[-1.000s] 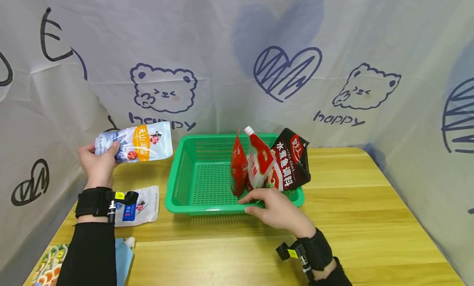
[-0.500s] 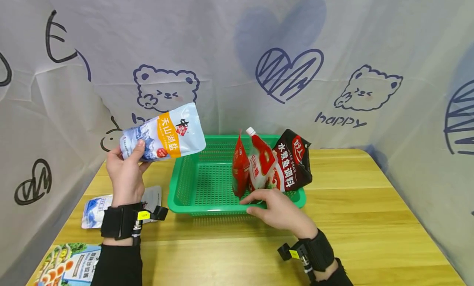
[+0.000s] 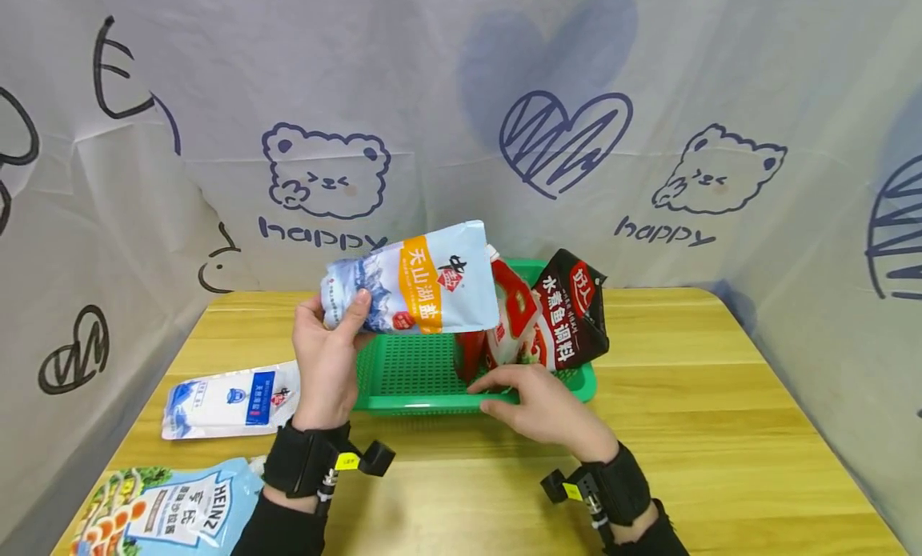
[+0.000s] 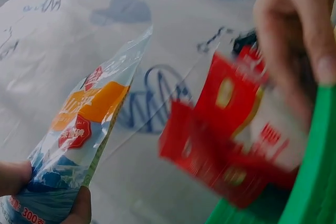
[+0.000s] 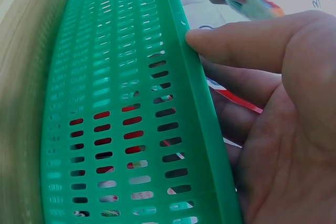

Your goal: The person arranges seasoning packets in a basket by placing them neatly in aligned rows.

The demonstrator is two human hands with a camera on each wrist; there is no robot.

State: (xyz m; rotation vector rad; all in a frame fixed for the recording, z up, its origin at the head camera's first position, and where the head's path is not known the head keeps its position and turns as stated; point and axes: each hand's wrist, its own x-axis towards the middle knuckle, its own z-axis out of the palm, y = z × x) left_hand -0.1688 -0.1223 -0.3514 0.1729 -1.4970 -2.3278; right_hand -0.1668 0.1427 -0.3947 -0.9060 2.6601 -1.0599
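My left hand (image 3: 327, 364) grips the lower end of a pale blue salt pouch (image 3: 410, 284) with an orange band, between thumb and fingers. The pouch is tilted above the left part of a green plastic basket (image 3: 418, 404), hiding its back left rim. With thumb outside and fingers inside, my right hand (image 3: 540, 404) pinches the basket's front rim (image 5: 181, 40). Packets stand in the basket's right half: a red packet (image 4: 205, 156), a red and white spouted pouch (image 3: 507, 308) and a black seasoning packet (image 3: 569, 308). The salt pouch partly covers the first two in the head view.
A white and blue pouch (image 3: 230, 400) lies on the wooden table (image 3: 706, 428) left of the basket. Nearer the front left lies a light blue Heinz pouch (image 3: 180, 508), partly under my left sleeve. A printed cloth (image 3: 446, 76) hangs behind the table.
My left hand has carried the salt pouch rightward from beside the basket to above it. The two pouches on the left have come into fuller view. My right hand stays at the rim.
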